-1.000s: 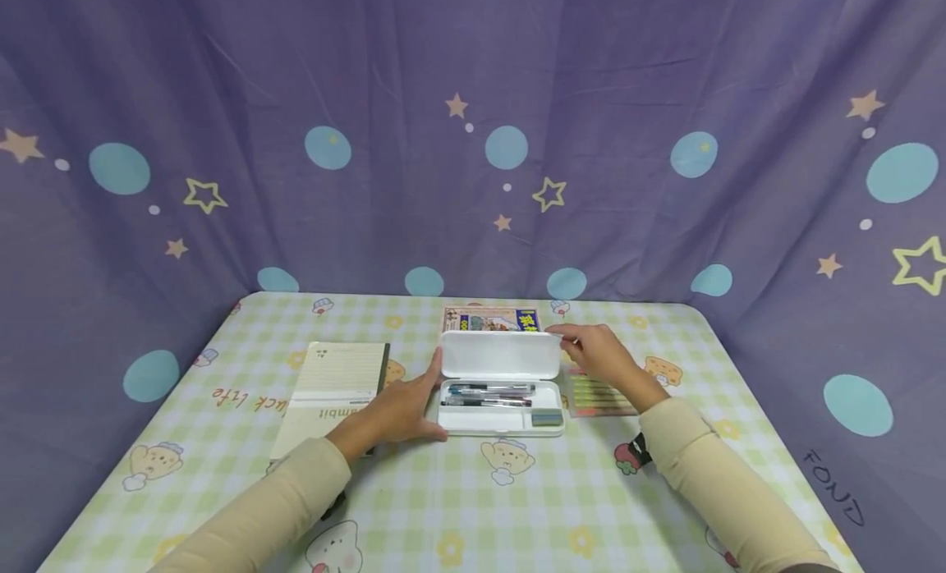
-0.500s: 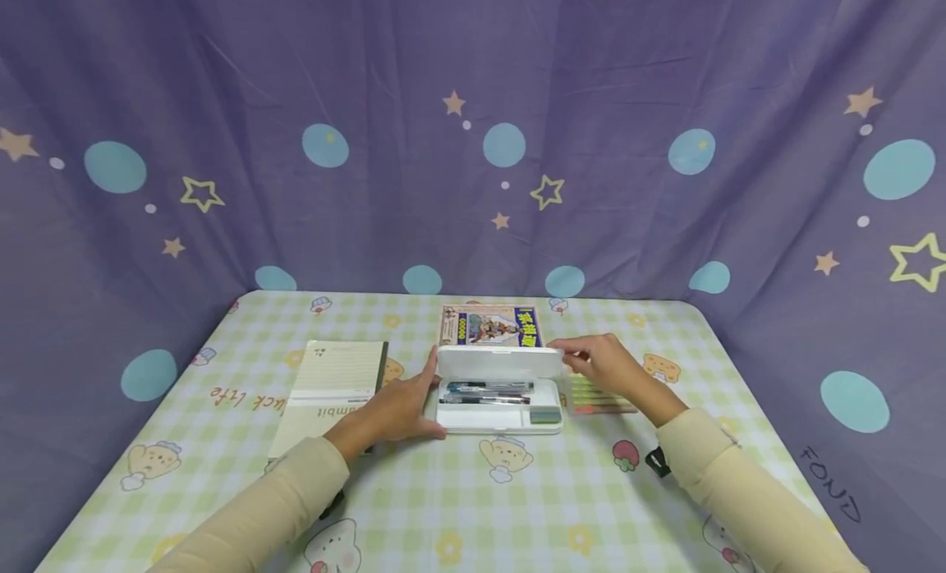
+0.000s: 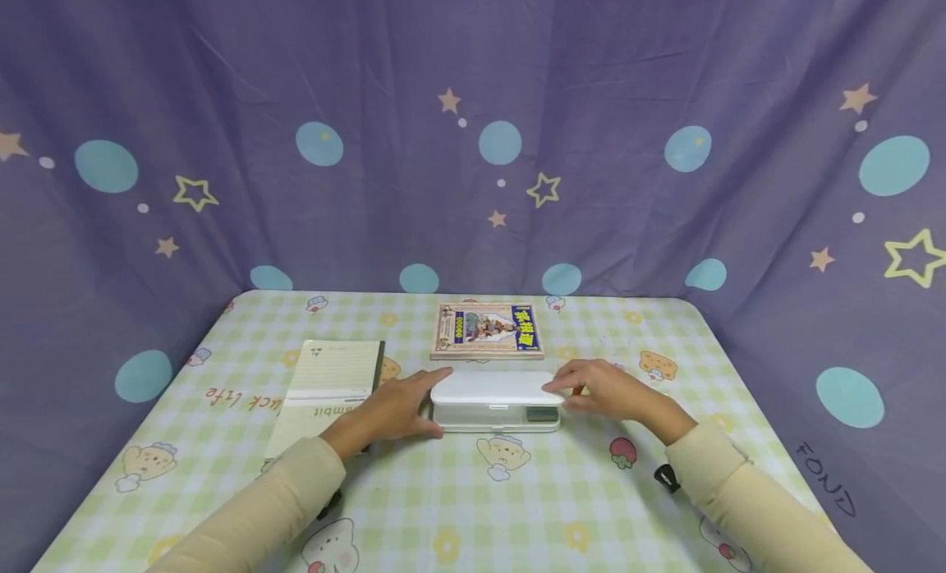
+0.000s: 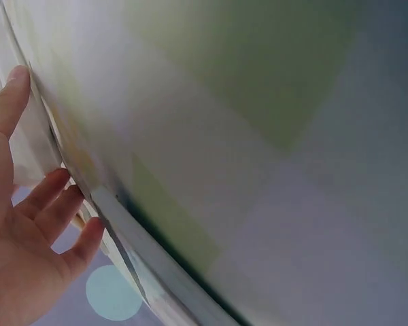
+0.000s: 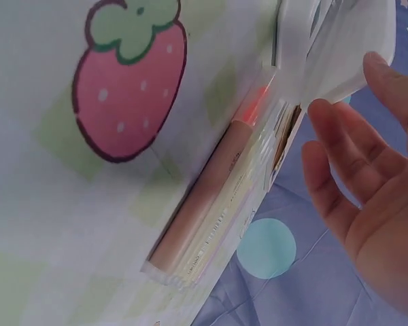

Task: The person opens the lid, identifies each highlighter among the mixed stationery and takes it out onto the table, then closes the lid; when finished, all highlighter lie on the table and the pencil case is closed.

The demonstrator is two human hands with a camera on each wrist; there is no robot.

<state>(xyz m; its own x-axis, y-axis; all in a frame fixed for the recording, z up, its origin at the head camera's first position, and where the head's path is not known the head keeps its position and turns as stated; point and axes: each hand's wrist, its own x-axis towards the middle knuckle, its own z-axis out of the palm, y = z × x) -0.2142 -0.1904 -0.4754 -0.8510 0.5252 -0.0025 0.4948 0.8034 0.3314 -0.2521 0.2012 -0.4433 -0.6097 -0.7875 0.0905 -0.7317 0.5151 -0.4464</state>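
A white pencil case (image 3: 491, 387) lies in the middle of the table in the head view, its lid tilted most of the way down. Through the front gap shows a grey-green eraser-like block (image 3: 543, 414); the pens inside are hidden by the lid. My right hand (image 3: 609, 390) pinches the lid's right end between thumb and fingers, as the right wrist view also shows. At the left end my left hand (image 3: 392, 409) steadies the case with fairly straight fingers, thumb by the front corner and forefinger at the lid's back corner.
A cream notebook (image 3: 325, 392) lies left of the case, partly under my left arm. Behind the case is a colourful printed book (image 3: 488, 331). A clear pack of highlighters (image 5: 211, 197) lies by the case's right end, hidden by my right hand in the head view.
The lid has swung from upright down towards me, moved by my right hand, and now covers the pens. More of the book behind shows. My left hand has stayed at the case's left end.
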